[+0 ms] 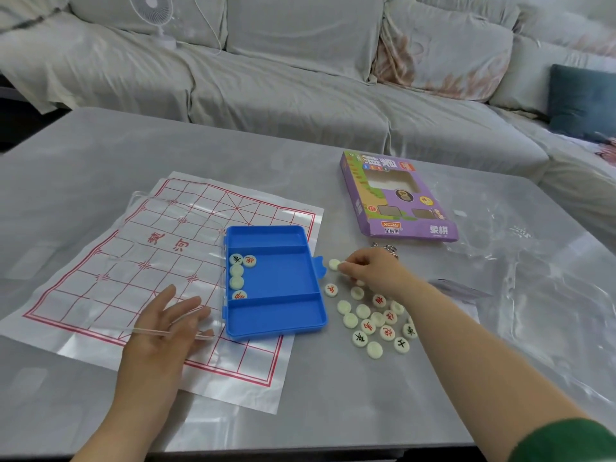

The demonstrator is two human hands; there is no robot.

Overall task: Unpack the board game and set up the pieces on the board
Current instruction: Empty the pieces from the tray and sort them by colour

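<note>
Pieces (pixel 376 323) lay mostly loose on the counter (pixel 333 411) just right of the blue tray (pixel 276 330), many of them face down, while 5 more sat at the left end of the tray's middle compartment. The tray and its clear lid (pixel 160 235) lay on the paper board (pixel 253 368), covering much of the grid. The right hand (pixel 376 271) reached over the loose pieces, its grip closed in a pinch on a pale piece (pixel 341 267) at their far edge. The left hand (pixel 163 331) lay flat, grip open, fingers straight on the lid. The step looked like sorting. To do it well, each disc should probably be turned so its character shows, red parted from black, and tray and lid lifted off the board before any piece goes on its crossing. The purple box (pixel 396 201) lay well apart.
</note>
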